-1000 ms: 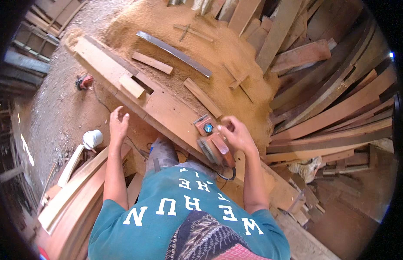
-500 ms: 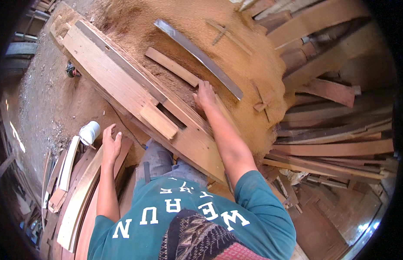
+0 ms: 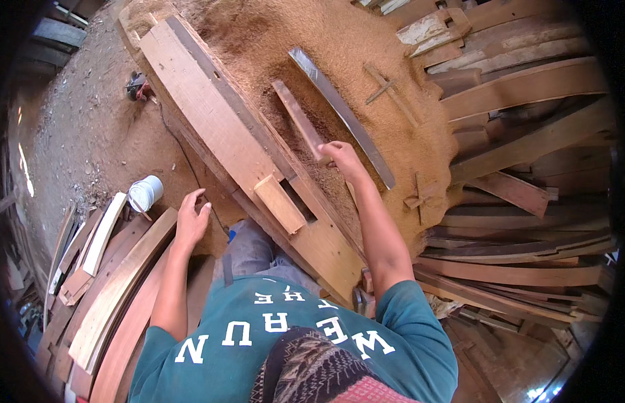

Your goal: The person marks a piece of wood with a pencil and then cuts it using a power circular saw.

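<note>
My right hand (image 3: 341, 160) pinches the near end of a narrow wooden strip (image 3: 297, 115), which slants away over the sawdust with its edge turned up. Beyond it lies a long grey metal-faced bar (image 3: 343, 117). My left hand (image 3: 193, 218) hangs free beside my leg, fingers apart and holding nothing. Between my hands a long wooden plank (image 3: 205, 101) runs diagonally across the work, with a dark rectangular slot near its closer end. A short pale wood block (image 3: 280, 203) rests on the plank next to that slot.
Curved boards (image 3: 124, 289) are stacked at lower left by a white bucket (image 3: 146, 192). A red and black power tool (image 3: 138, 87) sits on the ground with a cord. Crossed sticks (image 3: 383, 91) lie on the sawdust (image 3: 259, 33). Timber pieces (image 3: 527, 168) pile up at right.
My right hand has gripped the wooden strip's end and turned it, so it now slants more steeply away. The whole view has shifted and rotated slightly. My left hand remains empty.
</note>
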A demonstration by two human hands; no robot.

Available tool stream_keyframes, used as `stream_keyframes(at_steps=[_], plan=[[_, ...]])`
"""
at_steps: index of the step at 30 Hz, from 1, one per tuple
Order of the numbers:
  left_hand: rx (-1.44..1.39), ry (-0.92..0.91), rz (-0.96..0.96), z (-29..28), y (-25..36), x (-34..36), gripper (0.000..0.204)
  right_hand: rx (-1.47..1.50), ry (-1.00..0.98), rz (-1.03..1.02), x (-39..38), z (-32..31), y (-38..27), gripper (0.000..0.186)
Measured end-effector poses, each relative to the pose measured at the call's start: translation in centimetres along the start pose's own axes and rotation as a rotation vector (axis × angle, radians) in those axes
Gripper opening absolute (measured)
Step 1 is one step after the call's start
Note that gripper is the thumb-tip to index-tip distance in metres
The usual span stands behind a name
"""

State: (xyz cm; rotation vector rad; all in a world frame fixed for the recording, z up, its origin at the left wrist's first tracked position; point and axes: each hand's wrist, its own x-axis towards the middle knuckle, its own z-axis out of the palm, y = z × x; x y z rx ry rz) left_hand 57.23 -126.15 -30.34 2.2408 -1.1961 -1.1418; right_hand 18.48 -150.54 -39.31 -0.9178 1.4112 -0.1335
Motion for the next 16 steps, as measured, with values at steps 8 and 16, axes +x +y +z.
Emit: stream_keyframes(at_steps=[8, 16], plan=[[-0.174, 0.022, 0.112, 0.3, 4.5, 0.8, 0.043, -0.172, 0.109, -0.435, -10.7, 3.3, -7.0, 0.055], [-0.332, 0.353, 0.124, -0.2, 4.2, 9.3, 0.053, -0.906, 0.295, -0.575, -9.5, 16.9, -10.9, 0.067]])
